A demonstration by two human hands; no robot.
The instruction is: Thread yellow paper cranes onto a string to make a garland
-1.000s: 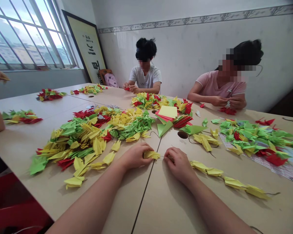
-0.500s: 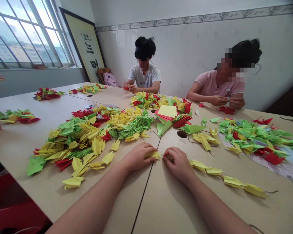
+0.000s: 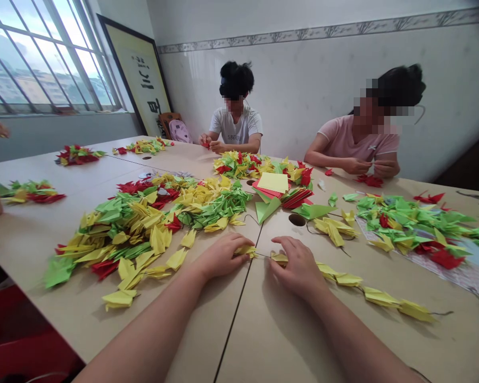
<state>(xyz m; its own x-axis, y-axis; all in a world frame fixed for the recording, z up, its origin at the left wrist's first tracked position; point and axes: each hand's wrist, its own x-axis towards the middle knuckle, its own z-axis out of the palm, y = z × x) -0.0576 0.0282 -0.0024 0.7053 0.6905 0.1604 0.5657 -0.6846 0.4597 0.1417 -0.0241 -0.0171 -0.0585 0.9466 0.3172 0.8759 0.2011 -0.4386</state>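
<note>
My left hand (image 3: 225,257) is closed on a yellow folded paper crane (image 3: 245,250), thumb and fingers on either side of it. A thin dark thread or needle (image 3: 262,255) spans the gap to my right hand (image 3: 297,266). That hand curls round another yellow paper crane (image 3: 279,259), its index finger raised a little and its thumb against the paper; the palm hides part of it. Beyond my right wrist, a string of yellow paper cranes (image 3: 381,297) trails across the table, with a loose dark string end (image 3: 443,314).
A large heap of yellow, green and red folded paper (image 3: 143,213) lies ahead on the left. Square paper sheets (image 3: 273,182) sit near a round table hole (image 3: 297,219). More green pieces (image 3: 403,213) cover the right side. Two people (image 3: 235,122) work across the table; an arm shows at left.
My hands have drawn slightly apart, so more thread shows between them. My right hand's fingers have spread from a tight pinch, and the yellow paper in it shows more.
</note>
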